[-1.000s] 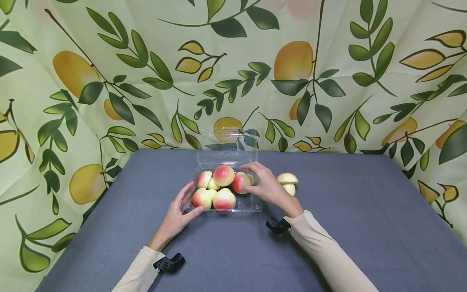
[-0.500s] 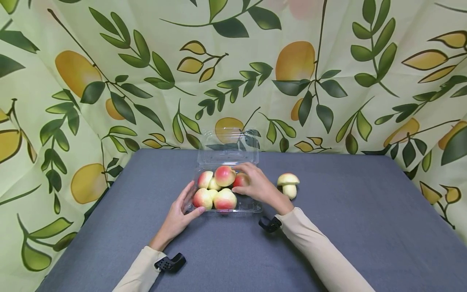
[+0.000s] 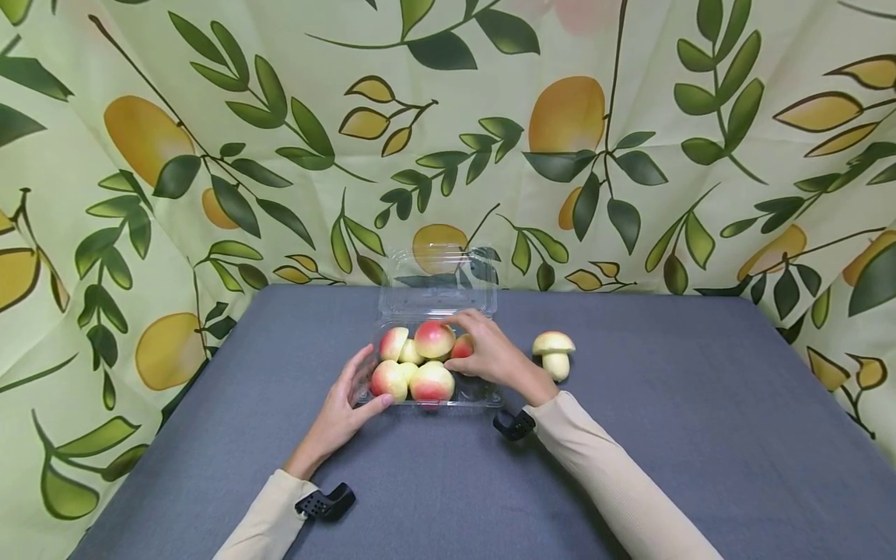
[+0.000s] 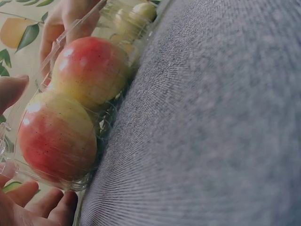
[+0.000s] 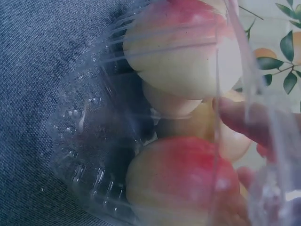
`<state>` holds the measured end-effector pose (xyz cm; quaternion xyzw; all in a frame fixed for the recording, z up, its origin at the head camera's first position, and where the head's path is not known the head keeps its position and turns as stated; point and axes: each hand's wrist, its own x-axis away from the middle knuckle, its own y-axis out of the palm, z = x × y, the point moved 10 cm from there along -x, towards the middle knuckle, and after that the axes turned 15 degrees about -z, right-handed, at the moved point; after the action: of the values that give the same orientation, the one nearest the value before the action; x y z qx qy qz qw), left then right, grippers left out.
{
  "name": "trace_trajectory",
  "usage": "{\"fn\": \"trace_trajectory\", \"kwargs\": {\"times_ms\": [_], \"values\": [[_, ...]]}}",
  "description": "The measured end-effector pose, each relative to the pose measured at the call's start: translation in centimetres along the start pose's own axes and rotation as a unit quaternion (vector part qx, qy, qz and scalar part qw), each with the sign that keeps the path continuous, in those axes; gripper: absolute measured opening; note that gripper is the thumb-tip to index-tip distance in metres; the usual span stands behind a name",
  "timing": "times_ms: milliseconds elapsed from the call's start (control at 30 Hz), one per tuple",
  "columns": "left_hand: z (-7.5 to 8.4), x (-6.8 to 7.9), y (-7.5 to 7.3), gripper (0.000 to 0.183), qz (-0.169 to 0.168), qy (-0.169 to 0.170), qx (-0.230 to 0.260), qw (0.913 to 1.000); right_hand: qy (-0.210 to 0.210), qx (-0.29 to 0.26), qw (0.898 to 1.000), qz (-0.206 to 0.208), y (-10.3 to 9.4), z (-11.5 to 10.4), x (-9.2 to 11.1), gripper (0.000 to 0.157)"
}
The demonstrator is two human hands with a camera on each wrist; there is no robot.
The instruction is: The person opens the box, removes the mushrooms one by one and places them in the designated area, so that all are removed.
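Several toy mushrooms with red-and-yellow caps lie in a clear plastic clamshell container (image 3: 479, 403), its lid (image 3: 437, 292) raised at the back. My left hand (image 3: 343, 404) grips the container's left front corner, thumb over the front edge and fingers along the side. My right hand (image 3: 486, 350) reaches over the right half, thumb and fingers pinching the back middle mushroom (image 3: 432, 339). Partly behind that hand sits another mushroom (image 3: 463, 346). Two front mushrooms (image 4: 56, 136) show through the wall in the left wrist view. Ridged clear plastic shows at the container's right end in the right wrist view.
One more mushroom (image 3: 555, 358) stands upright on the grey cloth-covered table (image 3: 434, 482), right of the container. A curtain (image 3: 630, 233) printed with leaves and fruit hangs behind the table.
My right hand has moved left from the back right mushroom to the back middle one, which has shifted slightly. The mushroom on the table has come into fuller view. My left hand stays put.
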<state>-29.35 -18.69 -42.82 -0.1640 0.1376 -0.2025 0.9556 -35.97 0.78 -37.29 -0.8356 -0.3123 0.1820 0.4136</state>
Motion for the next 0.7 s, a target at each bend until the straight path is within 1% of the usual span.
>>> {"fn": "trace_trajectory", "kwargs": {"times_ms": [167, 367, 567, 700], "values": [[0.1, -0.2, -0.1, 0.083, -0.006, -0.005, -0.010, 0.9999, 0.002, 0.005, 1.000, -0.011, 0.2, 0.1, -0.2, 0.065], [0.0, -0.6, -0.1, 0.085, -0.023, -0.015, -0.018, 0.9995, 0.000, 0.002, 1.000, -0.023, 0.4, 0.0, -0.6, 0.064], [-0.3, -0.7, 0.2, 0.087, -0.033, -0.023, -0.005, 0.9992, -0.012, 0.020, 0.999, -0.029, 0.6, -0.5, -1.1, 0.066], [-0.4, -0.8, 0.3, 0.088, -0.036, -0.028, -0.005, 0.9989, -0.020, 0.037, 0.999, -0.033, 0.9, -0.7, -1.4, 0.065]]}}
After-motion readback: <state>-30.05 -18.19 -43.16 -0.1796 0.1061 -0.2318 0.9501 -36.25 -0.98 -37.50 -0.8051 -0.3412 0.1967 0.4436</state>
